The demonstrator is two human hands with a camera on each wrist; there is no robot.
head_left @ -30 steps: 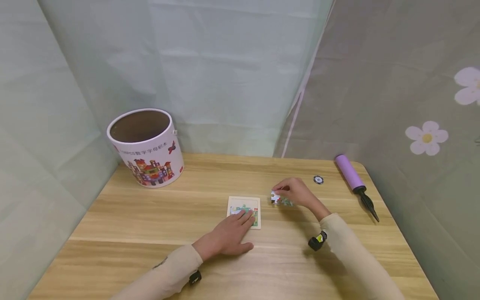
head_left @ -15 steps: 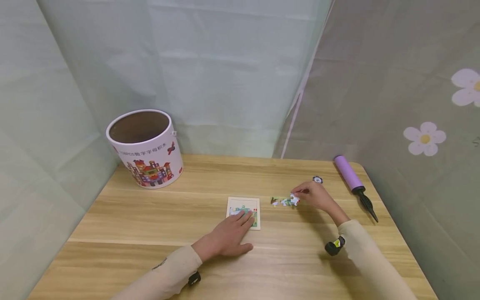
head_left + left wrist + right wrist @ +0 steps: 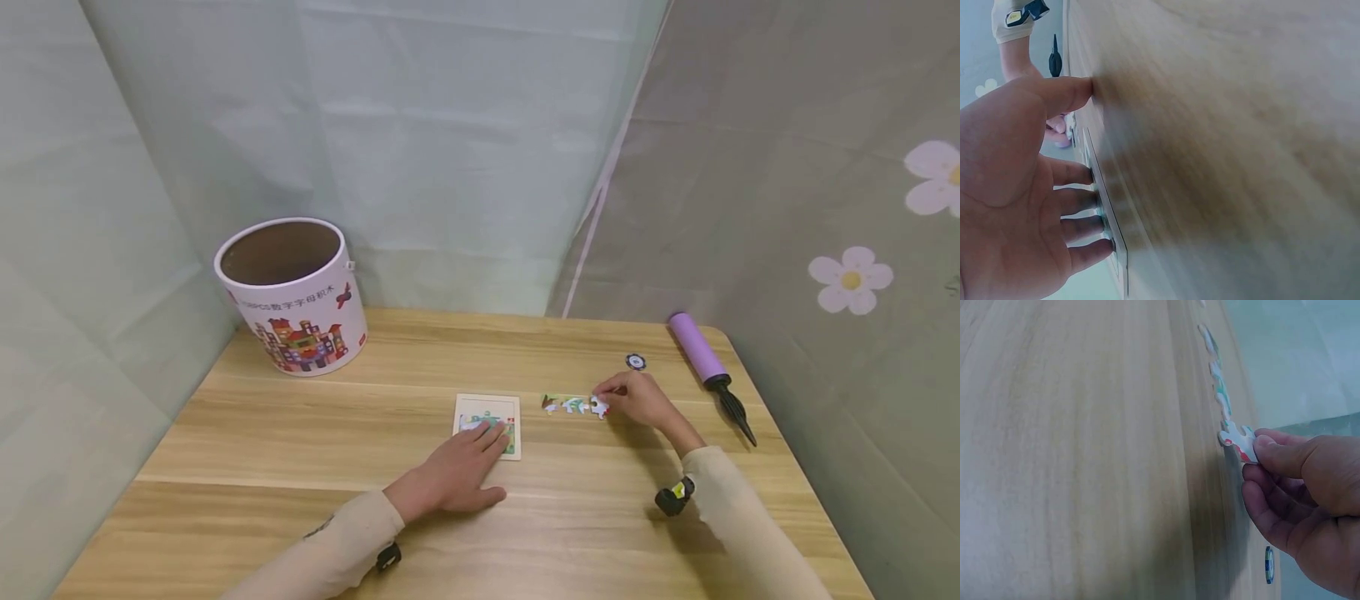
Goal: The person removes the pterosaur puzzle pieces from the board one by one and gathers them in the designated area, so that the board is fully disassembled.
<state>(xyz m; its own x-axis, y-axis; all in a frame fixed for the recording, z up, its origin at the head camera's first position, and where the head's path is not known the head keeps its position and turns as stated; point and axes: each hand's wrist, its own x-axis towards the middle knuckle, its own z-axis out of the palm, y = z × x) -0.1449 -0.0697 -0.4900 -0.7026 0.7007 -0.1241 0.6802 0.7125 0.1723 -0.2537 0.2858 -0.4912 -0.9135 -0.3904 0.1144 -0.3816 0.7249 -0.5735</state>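
Note:
My right hand [image 3: 637, 400] pinches a white puzzle piece with red marks [image 3: 1239, 442] between thumb and fingers, tilted at the right end of a short row of puzzle pieces [image 3: 572, 404]. In the head view, green, brown and white show on that row. My left hand [image 3: 461, 471] lies flat with fingers extended over a square puzzle board [image 3: 487, 402] with a pale frame. Its fingertips [image 3: 1105, 247] rest on the board, covering part of the picture in it.
A white bucket [image 3: 322, 333] with printed toy blocks stands at the back left. A round black-and-white chip [image 3: 636, 362] lies behind my right hand. Farther right is a purple hand pump [image 3: 697, 346] with a black nozzle. Fabric walls [image 3: 465, 167] rise behind the wooden table [image 3: 300, 442].
My right hand has carried the puzzle piece rightward along the row to its right end, uncovering the other pieces. My left hand has stayed on the board.

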